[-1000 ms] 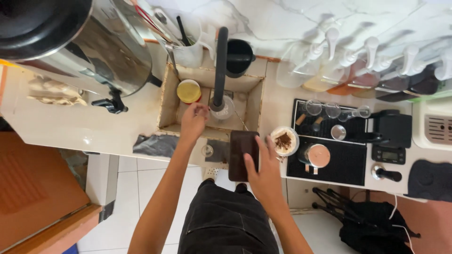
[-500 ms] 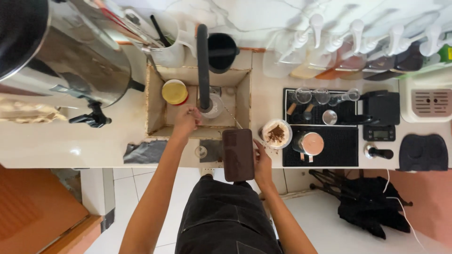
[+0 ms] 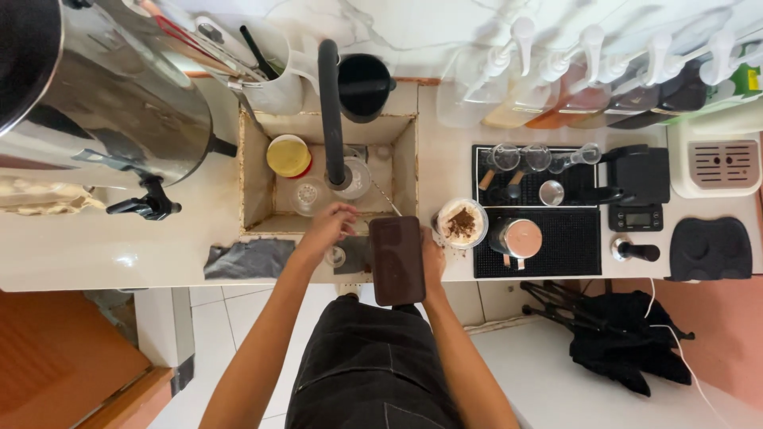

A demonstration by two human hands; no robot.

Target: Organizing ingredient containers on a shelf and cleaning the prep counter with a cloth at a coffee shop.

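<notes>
Two hands at a small sink, one over the basin edge, one on a brown tray.

Left hand (image 3: 327,226) hovers at the near rim of the sink (image 3: 250,179), fingers curled down loosely; whether it grips anything cannot be told. Right hand (image 3: 431,258) clasps the right edge of the brown tray (image 3: 396,260) lying on the surface (image 3: 95,254), just beside a cup of foamy drink dusted brown (image 3: 461,222). A yellow-lidded container (image 3: 288,155) sits in the sink beside the black tap (image 3: 331,111).
</notes>
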